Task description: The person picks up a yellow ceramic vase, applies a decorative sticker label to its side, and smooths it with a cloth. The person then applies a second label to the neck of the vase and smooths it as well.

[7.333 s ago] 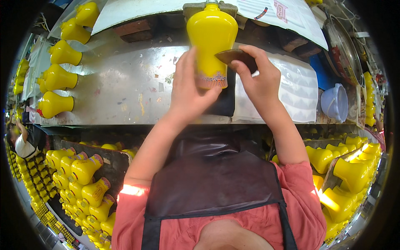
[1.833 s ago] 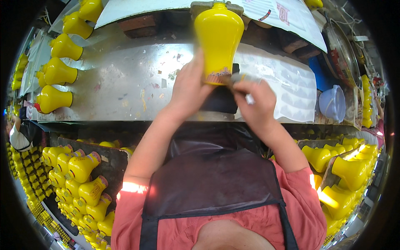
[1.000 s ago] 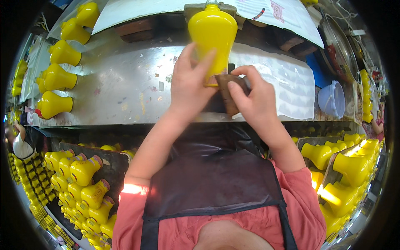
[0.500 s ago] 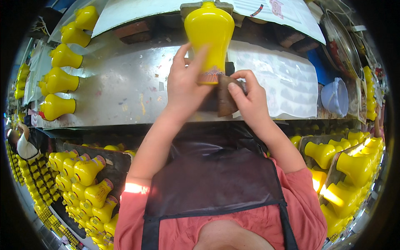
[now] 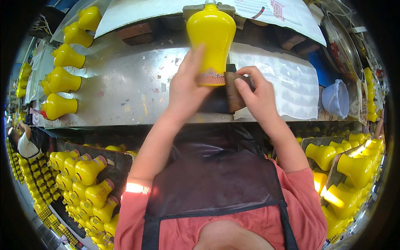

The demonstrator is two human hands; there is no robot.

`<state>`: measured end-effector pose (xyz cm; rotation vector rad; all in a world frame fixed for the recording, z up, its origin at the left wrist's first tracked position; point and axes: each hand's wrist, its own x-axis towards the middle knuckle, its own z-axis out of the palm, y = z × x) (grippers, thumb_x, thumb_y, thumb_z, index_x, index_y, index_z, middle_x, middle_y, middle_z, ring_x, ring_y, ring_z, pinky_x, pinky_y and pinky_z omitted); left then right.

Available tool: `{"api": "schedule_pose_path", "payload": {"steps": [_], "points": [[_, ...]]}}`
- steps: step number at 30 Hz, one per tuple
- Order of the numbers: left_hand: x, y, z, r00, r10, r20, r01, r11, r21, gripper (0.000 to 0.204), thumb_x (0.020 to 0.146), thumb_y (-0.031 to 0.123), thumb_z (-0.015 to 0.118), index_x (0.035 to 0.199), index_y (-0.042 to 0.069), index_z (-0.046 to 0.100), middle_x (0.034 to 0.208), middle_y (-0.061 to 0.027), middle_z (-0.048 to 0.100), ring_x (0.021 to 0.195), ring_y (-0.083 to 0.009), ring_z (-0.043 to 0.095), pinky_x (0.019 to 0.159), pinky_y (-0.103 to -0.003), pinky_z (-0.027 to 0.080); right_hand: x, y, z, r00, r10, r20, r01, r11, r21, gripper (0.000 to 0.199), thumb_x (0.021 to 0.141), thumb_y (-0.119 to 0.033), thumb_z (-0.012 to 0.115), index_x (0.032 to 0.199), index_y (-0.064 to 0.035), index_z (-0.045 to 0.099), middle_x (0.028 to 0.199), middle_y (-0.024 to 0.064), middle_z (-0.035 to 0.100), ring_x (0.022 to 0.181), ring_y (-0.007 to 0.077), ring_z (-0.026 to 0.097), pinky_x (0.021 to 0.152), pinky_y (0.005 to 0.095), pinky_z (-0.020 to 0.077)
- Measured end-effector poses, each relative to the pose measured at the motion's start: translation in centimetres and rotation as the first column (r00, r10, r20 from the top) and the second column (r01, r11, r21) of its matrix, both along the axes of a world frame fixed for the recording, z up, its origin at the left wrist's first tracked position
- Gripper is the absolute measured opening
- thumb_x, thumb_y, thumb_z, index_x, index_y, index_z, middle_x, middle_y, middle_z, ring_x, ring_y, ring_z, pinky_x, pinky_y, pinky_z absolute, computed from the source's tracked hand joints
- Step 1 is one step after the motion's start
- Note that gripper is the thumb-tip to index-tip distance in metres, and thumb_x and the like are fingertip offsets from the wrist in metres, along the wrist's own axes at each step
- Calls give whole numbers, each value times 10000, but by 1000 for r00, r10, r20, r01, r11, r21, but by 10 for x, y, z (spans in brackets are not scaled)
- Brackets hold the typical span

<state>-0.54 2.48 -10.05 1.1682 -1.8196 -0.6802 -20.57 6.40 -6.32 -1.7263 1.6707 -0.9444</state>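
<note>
A glossy yellow vase [image 5: 211, 35] lies with its narrow end toward me and its far end at a grey clamp-like holder [image 5: 192, 10]. Around its near end runs a patterned reddish band [image 5: 211, 77]. My left hand [image 5: 186, 85] is against the vase's left side, fingers stretched out and smeared by motion; contact at the fingertips is unclear. In my right hand [image 5: 255, 89], thumb and fingers pinch a brown flat scraper-like piece [image 5: 234, 93], its edge right beside the band. Behind it a small black block [image 5: 230, 67] shows partly.
Several yellow vases [image 5: 62, 79] line the bench's left side. White sheets [image 5: 277, 79] lie to the right, near a pale blue bucket [image 5: 335, 98]. Racks of yellow vases [image 5: 89, 168] stand below on both sides. Another person [image 5: 26, 143] is at far left.
The brown piece has shifted slightly right and turned with my right hand, away from the band. My left hand's fingers have moved closer together along the vase's side.
</note>
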Motion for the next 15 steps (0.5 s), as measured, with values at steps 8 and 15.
{"api": "schedule_pose_path", "payload": {"steps": [8, 15], "points": [[19, -8, -3, 885, -103, -454, 280, 897, 341, 1070, 816, -118, 808, 1684, 125, 231, 1619, -113, 454, 1231, -200, 649, 1054, -362, 548, -5, -42, 48, 914, 277, -297, -332, 931, -151, 304, 872, -174, 789, 1153, -96, 706, 947, 133, 755, 822, 290, 748, 714, 326, 568], [26, -5, 6, 688, -51, -724, 438, 824, 358, 1030, 834, -89, 805, 1678, 119, 253, 1594, -96, 476, 1325, -221, 594, 1098, -376, 519, 1, -62, 65, 883, 394, -253, -452, 859, -239, 170, 873, -234, 759, 993, -116, 739, 853, 134, 734, 758, 334, 713, 675, 404, 558]]}}
